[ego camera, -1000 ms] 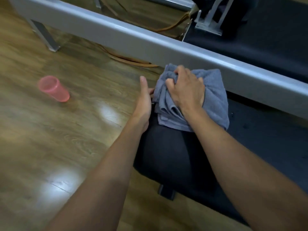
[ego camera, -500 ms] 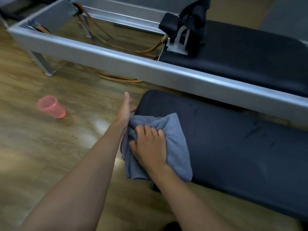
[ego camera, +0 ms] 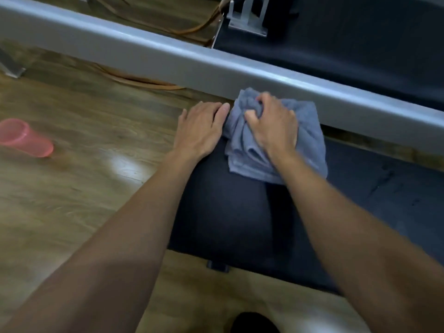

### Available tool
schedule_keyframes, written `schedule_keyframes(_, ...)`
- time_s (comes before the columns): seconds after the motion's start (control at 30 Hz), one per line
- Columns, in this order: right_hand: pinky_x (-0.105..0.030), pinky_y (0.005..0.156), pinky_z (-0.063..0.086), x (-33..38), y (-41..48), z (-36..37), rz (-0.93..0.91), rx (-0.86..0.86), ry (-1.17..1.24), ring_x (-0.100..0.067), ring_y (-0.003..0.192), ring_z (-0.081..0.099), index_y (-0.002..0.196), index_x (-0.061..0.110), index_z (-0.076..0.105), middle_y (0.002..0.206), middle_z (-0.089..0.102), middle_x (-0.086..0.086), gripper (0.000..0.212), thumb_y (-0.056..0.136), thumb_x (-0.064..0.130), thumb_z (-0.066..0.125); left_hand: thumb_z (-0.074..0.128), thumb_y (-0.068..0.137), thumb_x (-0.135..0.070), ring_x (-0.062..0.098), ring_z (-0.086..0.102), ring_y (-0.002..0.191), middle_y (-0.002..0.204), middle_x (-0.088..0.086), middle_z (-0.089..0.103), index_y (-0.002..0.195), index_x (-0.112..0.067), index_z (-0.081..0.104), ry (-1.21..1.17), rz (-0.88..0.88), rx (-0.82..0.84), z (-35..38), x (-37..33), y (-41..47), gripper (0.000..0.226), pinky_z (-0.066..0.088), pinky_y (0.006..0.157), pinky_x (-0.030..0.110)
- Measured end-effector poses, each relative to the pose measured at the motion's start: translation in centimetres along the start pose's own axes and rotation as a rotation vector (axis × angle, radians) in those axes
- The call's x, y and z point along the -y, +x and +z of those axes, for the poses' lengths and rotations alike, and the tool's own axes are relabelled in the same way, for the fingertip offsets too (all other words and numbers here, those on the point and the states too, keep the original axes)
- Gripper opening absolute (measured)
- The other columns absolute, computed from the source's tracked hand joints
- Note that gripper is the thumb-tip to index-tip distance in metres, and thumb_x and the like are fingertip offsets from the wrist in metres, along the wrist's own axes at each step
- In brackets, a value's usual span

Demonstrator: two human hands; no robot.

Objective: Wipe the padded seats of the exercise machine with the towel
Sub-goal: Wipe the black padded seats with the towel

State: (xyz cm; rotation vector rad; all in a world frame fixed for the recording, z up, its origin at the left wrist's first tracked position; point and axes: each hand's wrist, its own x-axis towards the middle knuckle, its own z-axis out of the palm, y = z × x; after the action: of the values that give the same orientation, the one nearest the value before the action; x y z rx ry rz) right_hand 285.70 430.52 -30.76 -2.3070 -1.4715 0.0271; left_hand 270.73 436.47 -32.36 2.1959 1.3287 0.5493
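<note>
Head view: the right grip [ego camera: 271, 123] clenches one bunched grey towel [ego camera: 310, 140] on one black padded seat [ego camera: 228, 212]. Just left of it, the left grip [ego camera: 199, 131] rests flat, released. One pink cup [ego camera: 24, 138] lies well left.

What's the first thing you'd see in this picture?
The crumpled grey-blue cloth towel stands out in the middle, gripped by the right hand on the long black padded seat, right below the grey metal rail. The left hand lies flat beside it. Far left, a pink see-through plastic cup lies on the wooden floor.
</note>
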Motion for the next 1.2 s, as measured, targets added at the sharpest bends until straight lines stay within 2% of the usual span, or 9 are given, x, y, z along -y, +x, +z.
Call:
schedule_keyframes(0.07,-0.037,0.073,0.035,-0.6,3.1,0.6,0.040,0.076,-0.010,-0.034,0.098,0.059,0.110,0.012,0.055,0.110,0.066,-0.013,0.030,0.090,0.032,0.046,0.019,0.099,-0.052,0.026,0.053,0.119,0.118,0.002,0.065,0.108,-0.024,0.063,0.046,0.003,0.016,0.4,0.3,0.0,0.053,0.035,0.104,0.050)
schedule_keyframes(0.17,-0.040,0.080,0.037,-0.1,2.8,1.0,0.019,0.026,-0.061,-0.035,0.096,0.059,0.109,0.012,0.054,0.107,0.066,-0.013,0.032,0.088,0.033,0.043,0.018,0.095,-0.062,0.023,0.050,0.124,0.126,0.001,0.061,0.120,-0.024,0.062,0.109,-0.003,0.022,0.7,0.4,0.3,0.063,0.035,0.101,0.046)
schedule_keyframes(0.43,-0.042,0.079,0.036,1.2,-11.3,-2.0,-0.034,-0.076,-0.064,-0.029,0.083,0.060,0.095,0.015,0.052,0.090,0.066,-0.008,0.025,0.084,0.035,0.043,0.019,0.092,-0.064,0.029,0.056,0.117,0.122,0.008,0.065,0.116,-0.021,0.064,0.119,0.079,-0.012,0.0,-0.3,-0.9,0.066,0.041,0.100,0.048)
schedule_keyframes(0.6,-0.036,0.078,0.036,0.6,-20.7,-4.6,-0.082,-0.019,-0.019,-0.022,0.078,0.058,0.098,0.016,0.057,0.088,0.065,-0.003,0.029,0.081,0.036,0.044,0.024,0.101,-0.050,0.031,0.028,0.143,0.152,0.010,0.040,0.141,-0.014,0.044,0.288,0.110,0.095,0.4,-1.7,-2.9,0.058,0.009,0.119,0.054)
schedule_keyframes(0.67,-0.036,0.077,0.038,-0.7,-22.4,-5.3,-0.122,-0.021,-0.014,-0.022,0.076,0.059,0.098,0.014,0.059,0.087,0.066,-0.003,0.030,0.080,0.035,0.045,0.025,0.102,-0.048,0.030,0.027,0.144,0.152,0.010,0.039,0.144,-0.013,0.041,0.286,0.155,0.133,0.9,-4.0,-3.4,0.056,0.006,0.119,0.054)
schedule_keyframes(0.83,-0.039,0.074,0.038,-3.1,-18.6,-5.2,-0.032,-0.057,0.016,-0.024,0.075,0.059,0.091,0.016,0.058,0.082,0.065,-0.002,0.027,0.079,0.037,0.047,0.023,0.103,-0.043,0.027,0.039,0.138,0.134,0.007,0.058,0.126,-0.017,0.057,0.203,0.226,0.205,4.0,-7.2,-1.4,0.049,0.008,0.119,0.052)
schedule_keyframes(0.97,-0.035,0.074,0.030,-4.5,-12.0,-3.9,0.019,-0.129,0.027,-0.024,0.081,0.060,0.094,0.016,0.058,0.089,0.067,-0.002,0.028,0.082,0.039,0.048,0.017,0.104,-0.039,0.024,0.055,0.118,0.112,0.008,0.069,0.107,-0.017,0.066,0.152,0.159,0.154,5.2,-7.0,0.7,0.054,0.013,0.118,0.044)
schedule_keyframes(1.1,-0.037,0.075,0.033,-6.1,-2.1,-2.4,0.037,-0.093,-0.009,-0.030,0.089,0.060,0.101,0.014,0.055,0.101,0.068,-0.007,0.028,0.088,0.037,0.048,0.015,0.105,-0.040,0.023,0.048,0.127,0.123,0.007,0.066,0.110,-0.017,0.065,0.027,0.055,0.166,5.0,-7.4,1.2,0.056,0.010,0.120,0.039)
schedule_keyframes(1.2,-0.040,0.076,0.037,-6.7,1.5,-1.8,0.047,-0.003,-0.057,-0.033,0.094,0.060,0.105,0.013,0.054,0.105,0.067,-0.011,0.031,0.091,0.038,0.044,0.015,0.104,-0.045,0.020,0.037,0.138,0.142,0.007,0.054,0.131,-0.016,0.056,0.000,0.040,0.234,4.3,-7.7,0.9,0.057,0.006,0.120,0.035)
